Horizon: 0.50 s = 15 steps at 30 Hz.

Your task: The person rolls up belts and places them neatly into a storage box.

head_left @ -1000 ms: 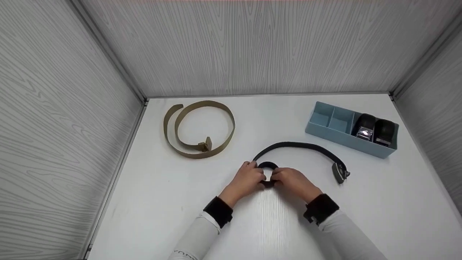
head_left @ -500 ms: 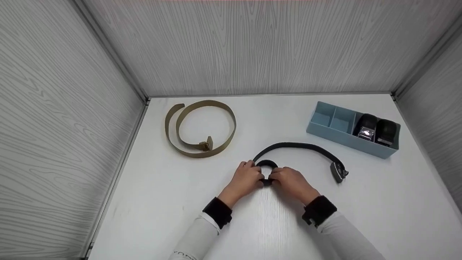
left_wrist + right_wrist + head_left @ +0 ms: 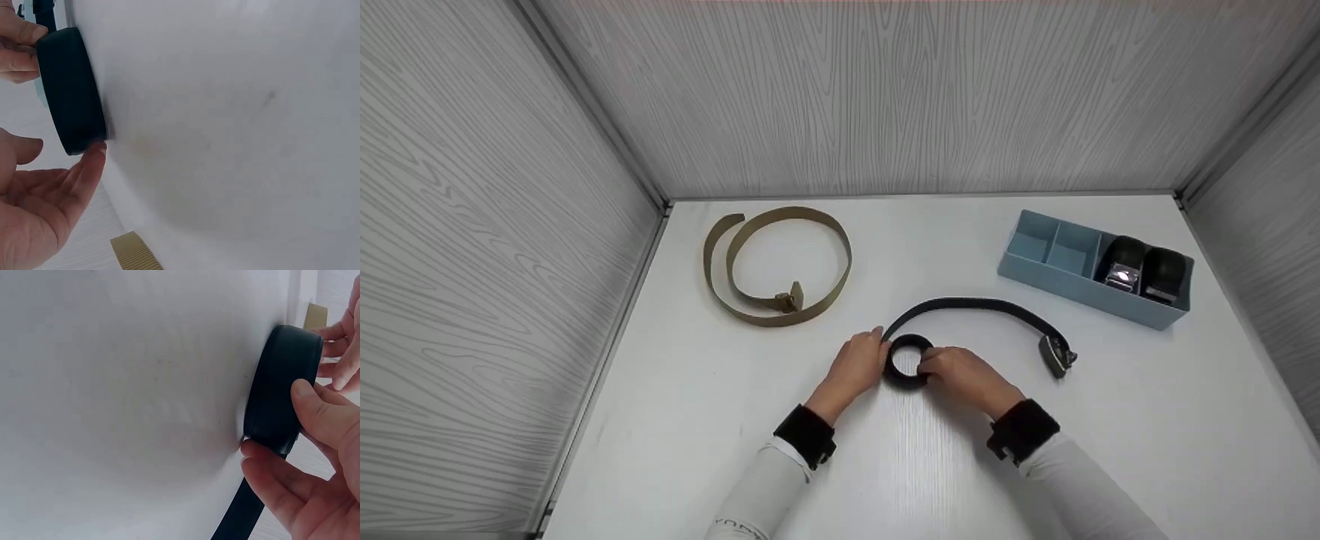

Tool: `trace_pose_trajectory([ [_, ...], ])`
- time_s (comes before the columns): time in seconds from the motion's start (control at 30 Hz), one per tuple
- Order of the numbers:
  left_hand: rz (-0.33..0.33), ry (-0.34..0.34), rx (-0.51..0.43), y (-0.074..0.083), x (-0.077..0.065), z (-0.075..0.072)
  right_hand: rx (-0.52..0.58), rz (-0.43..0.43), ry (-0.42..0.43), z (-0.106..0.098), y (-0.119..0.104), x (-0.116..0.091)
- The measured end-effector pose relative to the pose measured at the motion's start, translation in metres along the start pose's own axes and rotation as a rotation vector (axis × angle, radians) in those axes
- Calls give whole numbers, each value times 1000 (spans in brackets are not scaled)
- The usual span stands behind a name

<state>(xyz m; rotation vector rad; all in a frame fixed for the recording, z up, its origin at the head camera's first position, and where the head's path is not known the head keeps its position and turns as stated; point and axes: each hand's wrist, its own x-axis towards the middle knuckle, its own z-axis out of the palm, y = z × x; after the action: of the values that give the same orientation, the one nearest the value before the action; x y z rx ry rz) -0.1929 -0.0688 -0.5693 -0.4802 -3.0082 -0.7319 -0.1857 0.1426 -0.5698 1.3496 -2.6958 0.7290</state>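
A black belt is partly wound into a coil (image 3: 901, 382) standing on edge on the white table. Its loose strap (image 3: 975, 303) arcs to the right and ends in a metal buckle (image 3: 1054, 357). My right hand (image 3: 964, 375) pinches the coil's right side; in the right wrist view the thumb (image 3: 318, 410) lies on the outer band. On the other side is my left hand (image 3: 855, 365), its fingers extended and touching the coil (image 3: 73, 90). The left thumb (image 3: 25, 149) stands away from the belt in the left wrist view.
A tan webbing belt (image 3: 840, 281) lies loosely looped at the back left. At the back right stands a blue divided box (image 3: 1065, 286) with two rolled black belts (image 3: 1125, 259) in its right compartments. Grey wood-patterned panels (image 3: 840, 97) wall the table's back and sides.
The left hand has eased off the coil and shifted slightly left, its grip loosened. The coil moved a little left and its ring shows more fully. The buckle slid slightly left.
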Motion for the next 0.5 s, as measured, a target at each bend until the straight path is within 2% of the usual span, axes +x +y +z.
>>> trace_pose_trajectory([
  [0.1,2,-53,-43,3,5,0,40,-6,-29,-1,0,2],
  [0.23,-5,-64,-25,7,12,1,66,-8,-68,-2,1,4],
  [0.37,1,-19,76,11,17,5,71,-23,-85,-1,4,2],
  [0.5,-12,57,152,13,20,10,12,-37,-31,3,3,-1],
])
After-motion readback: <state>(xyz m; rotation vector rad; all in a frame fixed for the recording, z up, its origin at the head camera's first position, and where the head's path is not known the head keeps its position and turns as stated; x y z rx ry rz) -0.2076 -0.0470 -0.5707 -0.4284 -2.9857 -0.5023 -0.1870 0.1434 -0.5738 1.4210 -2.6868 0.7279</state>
